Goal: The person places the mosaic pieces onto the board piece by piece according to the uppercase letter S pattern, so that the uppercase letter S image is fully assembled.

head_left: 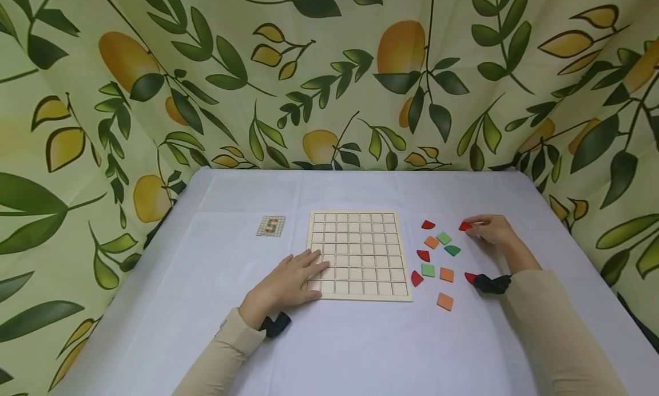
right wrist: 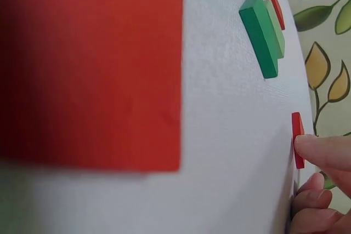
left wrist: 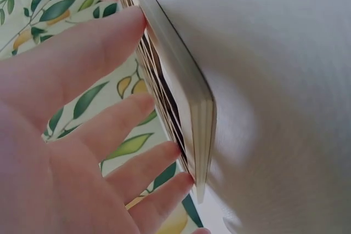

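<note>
My left hand (head_left: 292,278) rests with spread, nearly straight fingers on the lower left edge of a square wooden grid board (head_left: 360,256). In the left wrist view, its fingertips touch the board's edge (left wrist: 200,130). To the right of the board, my right hand (head_left: 492,231) pinches a red quarter-round tile (head_left: 465,226) close over the white cloth. The right wrist view shows the thumb (right wrist: 323,150) against this red tile (right wrist: 298,141); the other side of the grip is partly hidden.
Several loose tiles lie between board and right hand, among them an orange square (head_left: 447,274), a light green square (head_left: 428,270) and a dark green curved tile (head_left: 452,250). Another red tile (head_left: 470,277) sits by the right wrist strap. A small pattern card (head_left: 270,226) lies left of the board.
</note>
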Motion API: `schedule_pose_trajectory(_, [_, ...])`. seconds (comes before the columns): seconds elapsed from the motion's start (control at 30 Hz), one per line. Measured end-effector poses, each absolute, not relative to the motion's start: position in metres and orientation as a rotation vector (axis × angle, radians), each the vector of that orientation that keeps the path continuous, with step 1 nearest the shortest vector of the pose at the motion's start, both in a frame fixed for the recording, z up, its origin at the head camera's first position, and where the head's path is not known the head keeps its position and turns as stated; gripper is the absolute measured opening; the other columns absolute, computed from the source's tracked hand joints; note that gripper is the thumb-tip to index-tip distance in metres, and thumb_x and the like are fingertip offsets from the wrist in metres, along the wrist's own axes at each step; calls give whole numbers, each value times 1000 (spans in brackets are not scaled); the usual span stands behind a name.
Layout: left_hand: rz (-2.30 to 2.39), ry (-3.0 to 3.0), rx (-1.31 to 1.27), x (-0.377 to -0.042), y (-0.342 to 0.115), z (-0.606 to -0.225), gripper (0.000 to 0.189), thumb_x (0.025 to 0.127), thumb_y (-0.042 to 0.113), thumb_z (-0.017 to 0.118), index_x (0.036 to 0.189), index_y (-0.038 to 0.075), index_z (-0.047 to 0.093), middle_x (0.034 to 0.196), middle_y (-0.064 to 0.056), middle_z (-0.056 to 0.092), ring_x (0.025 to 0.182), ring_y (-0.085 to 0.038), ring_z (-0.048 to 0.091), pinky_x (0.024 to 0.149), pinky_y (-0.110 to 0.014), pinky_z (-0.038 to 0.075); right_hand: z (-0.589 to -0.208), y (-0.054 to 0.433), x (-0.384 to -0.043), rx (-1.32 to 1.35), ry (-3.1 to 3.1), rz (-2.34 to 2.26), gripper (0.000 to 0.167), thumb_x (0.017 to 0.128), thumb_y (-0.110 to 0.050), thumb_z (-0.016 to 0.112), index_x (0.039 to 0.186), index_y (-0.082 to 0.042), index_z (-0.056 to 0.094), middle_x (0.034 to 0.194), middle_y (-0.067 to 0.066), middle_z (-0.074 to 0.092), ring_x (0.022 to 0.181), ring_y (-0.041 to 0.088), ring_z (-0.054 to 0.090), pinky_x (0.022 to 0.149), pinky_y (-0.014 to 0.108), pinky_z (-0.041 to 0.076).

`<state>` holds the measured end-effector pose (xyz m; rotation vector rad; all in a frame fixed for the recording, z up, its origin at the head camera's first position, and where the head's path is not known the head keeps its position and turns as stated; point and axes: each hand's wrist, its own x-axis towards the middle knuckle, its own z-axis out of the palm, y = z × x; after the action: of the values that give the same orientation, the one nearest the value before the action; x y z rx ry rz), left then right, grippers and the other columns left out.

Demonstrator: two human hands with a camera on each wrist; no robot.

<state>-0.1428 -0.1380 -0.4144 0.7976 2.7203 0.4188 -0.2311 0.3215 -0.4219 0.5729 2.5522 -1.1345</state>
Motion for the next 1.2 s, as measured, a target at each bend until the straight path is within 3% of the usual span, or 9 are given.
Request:
schedule_pose_trajectory(0.1, [409,2719,816,-142,-137,-414,61,89,34,66,144,17,47,158,-12,33,148,-34,30,117,-61,28,-423,323,-229,570,2566,-1144,53,90,-22,63,136,2,49,113,19,46,95,25,42,64,23,34])
schedule_pose_trajectory(0.3, [384,2728,840,-141,-134,-413,59,89,34,66,142,16,48,157,-13,34,147,-34,32,116,-61,30,-425,321,-229,772,2562,-1129,51,81,-39,73,110,-1,55,86,6,46,85,21,43,64,27,35])
schedule_pose_trajectory(0.7, [416,2704,825,-140,-134,-413,57,90,32,65,143,17,49,158,-12,32,148,-34,29,117,-60,28,-424,314,-226,898,2586,-1010,48,81,-45,71,89,-2,51,76,5,42,83,22,42,61,28,34])
schedule_pose_trajectory(0.83, [423,2704,835,-139,-135,-412,56,90,31,65,142,16,49,158,-13,33,148,-35,29,117,-61,28,-423,310,-227,897,2585,-1051,44,83,-38,72,95,0,54,88,10,46,90,25,43,65,30,35])
schedule_pose_trajectory(1.0, [422,2708,842,-139,-135,-413,56,91,30,64,142,16,49,158,-14,33,148,-35,29,117,-60,28,-424,306,-230,885,2541,-1171,43,88,-28,68,114,3,56,108,18,51,101,29,42,72,29,37])
schedule_pose_trajectory(1.2, [419,2700,874,-138,-134,-413,57,90,31,65,143,15,48,157,-16,33,148,-36,29,117,-59,29,-426,307,-232,761,2522,-1229,47,90,-22,63,129,2,54,122,19,50,101,27,42,69,26,35])
